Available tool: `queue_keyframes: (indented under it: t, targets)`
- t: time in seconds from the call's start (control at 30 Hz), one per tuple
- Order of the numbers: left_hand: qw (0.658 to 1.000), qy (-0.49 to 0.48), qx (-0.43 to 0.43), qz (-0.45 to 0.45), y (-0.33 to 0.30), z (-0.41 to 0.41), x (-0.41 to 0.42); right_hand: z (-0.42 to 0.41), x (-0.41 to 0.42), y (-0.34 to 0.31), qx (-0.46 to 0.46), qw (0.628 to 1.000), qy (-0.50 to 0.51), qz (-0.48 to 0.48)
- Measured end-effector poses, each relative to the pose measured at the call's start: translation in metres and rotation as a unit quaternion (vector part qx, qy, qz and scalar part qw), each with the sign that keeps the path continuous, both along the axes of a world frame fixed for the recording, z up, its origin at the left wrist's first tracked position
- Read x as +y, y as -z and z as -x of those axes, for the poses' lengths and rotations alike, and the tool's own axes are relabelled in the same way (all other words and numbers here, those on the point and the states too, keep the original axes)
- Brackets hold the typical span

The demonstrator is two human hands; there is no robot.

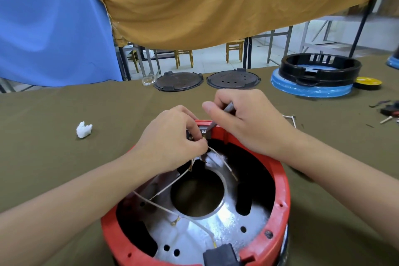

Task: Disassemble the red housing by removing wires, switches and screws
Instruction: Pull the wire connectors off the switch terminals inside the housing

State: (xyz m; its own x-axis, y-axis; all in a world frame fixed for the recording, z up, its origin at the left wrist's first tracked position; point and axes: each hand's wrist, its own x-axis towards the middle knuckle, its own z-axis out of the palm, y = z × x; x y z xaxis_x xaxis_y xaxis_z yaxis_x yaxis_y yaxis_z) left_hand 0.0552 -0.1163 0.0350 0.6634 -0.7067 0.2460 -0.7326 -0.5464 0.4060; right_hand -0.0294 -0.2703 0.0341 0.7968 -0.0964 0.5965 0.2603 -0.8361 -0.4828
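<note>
Red housing (278, 192), open side up, near centre on the olive cloth; loose white wires (172, 211) trail across its silver inner plate. At the far rim, the left hand (170, 142) pinches wires beside a small switch block (204, 131), while the right hand (246, 121) grips a slim grey tool (227, 108), tip on that block. Risk, judged: the tip may slip off and jab the left fingers, or a hard tug may snap a terminal.

The housing (278, 190) sits nearest on the table (43, 157), with both hands at its far rim, a crumpled wad (84, 129) to its left, two round lids (178, 81) behind, and a stacked ring (319, 71) far right.
</note>
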Motion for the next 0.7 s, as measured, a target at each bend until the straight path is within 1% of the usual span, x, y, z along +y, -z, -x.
queue_keyframes:
  t: [0.1,0.13,0.2,0.3,0.37,0.47,0.6,0.7]
  targets:
    - [1.000,0.002,0.003,0.001,-0.001,0.000,0.000,0.002,0.003,-0.004,0.022,0.996,-0.026,0.087]
    - [1.000,0.001,0.005,0.004,-0.001,0.001,0.000,0.002,0.004,-0.004,0.026,0.994,-0.028,0.102]
    - [1.000,0.000,0.005,0.002,-0.001,0.001,0.000,0.000,0.005,-0.003,0.026,0.996,-0.023,0.084]
    - [1.000,0.001,0.005,0.000,-0.001,0.001,0.000,-0.011,0.005,-0.008,0.029,0.999,-0.007,0.012]
    - [1.000,0.002,0.007,0.006,-0.001,0.002,0.000,-0.020,0.004,-0.015,0.045,0.999,-0.007,-0.012]
    - [1.000,0.000,0.009,0.006,-0.001,0.002,0.000,-0.028,0.006,-0.016,0.045,0.999,-0.001,0.000]
    - [1.000,-0.006,0.003,0.001,-0.001,0.002,-0.001,-0.022,0.010,-0.006,-0.006,1.000,-0.005,-0.002]
    - [1.000,-0.006,0.009,0.003,-0.001,0.002,-0.001,-0.018,0.010,-0.005,-0.028,0.999,-0.013,0.029]
